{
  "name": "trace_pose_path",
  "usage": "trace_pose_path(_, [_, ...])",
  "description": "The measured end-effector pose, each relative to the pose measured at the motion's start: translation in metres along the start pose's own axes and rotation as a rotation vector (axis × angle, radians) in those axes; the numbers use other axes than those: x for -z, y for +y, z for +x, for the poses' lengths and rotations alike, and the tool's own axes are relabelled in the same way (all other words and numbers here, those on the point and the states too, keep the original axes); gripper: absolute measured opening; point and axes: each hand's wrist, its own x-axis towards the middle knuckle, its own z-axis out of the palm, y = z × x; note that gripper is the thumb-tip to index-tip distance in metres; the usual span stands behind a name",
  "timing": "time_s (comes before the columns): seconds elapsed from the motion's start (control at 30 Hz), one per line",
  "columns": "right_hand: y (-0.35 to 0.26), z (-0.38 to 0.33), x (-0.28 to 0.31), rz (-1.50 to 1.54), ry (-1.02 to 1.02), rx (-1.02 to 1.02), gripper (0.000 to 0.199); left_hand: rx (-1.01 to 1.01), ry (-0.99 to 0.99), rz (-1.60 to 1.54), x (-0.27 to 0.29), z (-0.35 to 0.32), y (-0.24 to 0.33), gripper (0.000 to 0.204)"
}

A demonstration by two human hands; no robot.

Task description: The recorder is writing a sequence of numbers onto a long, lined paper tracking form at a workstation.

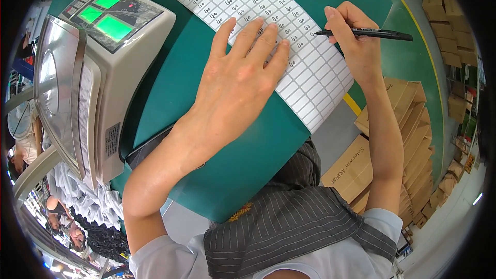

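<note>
A long white sheet of labels (315, 90), ruled into small boxes, lies across the green table. Handwritten marks fill the boxes toward its far end, while several rows at the near end are blank. My left hand (240, 75) rests flat on the sheet with its fingers spread, covering some boxes. To its right, my right hand (356, 41) grips a black pen (385, 34) between thumb and fingers. The pen's tip points left, at or just above a box near the sheet's right edge; whether it touches the paper I cannot tell.
A digital weighing scale (139, 20) with green lit displays stands on the table (232, 170) at the left. A dark flat object (147, 147) lies partly under my left forearm. Brown cardboard boxes (356, 168) are stacked on the floor to the right. Other people appear far left.
</note>
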Motion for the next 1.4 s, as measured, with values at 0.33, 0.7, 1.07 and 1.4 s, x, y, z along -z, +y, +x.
trace_pose_path(0.33, [-0.006, -0.006, 0.002, 0.083, 0.035, -0.005, 0.027, -0.008, 0.02, -0.001, -0.002, 0.0, 0.0, 0.043])
trace_pose_path(0.7, [-0.004, -0.02, -0.007, 0.048, -0.075, 0.03, 0.024, -0.007, 0.027, -0.006, -0.003, 0.0, 0.0, 0.043])
trace_pose_path(1.07, [-0.005, -0.021, -0.007, -0.016, -0.079, 0.033, 0.025, -0.009, 0.026, 0.003, -0.003, 0.0, 0.001, 0.044])
trace_pose_path(1.4, [-0.002, -0.019, -0.008, 0.015, -0.069, 0.036, 0.025, -0.004, 0.01, 0.007, -0.003, 0.001, 0.0, 0.044])
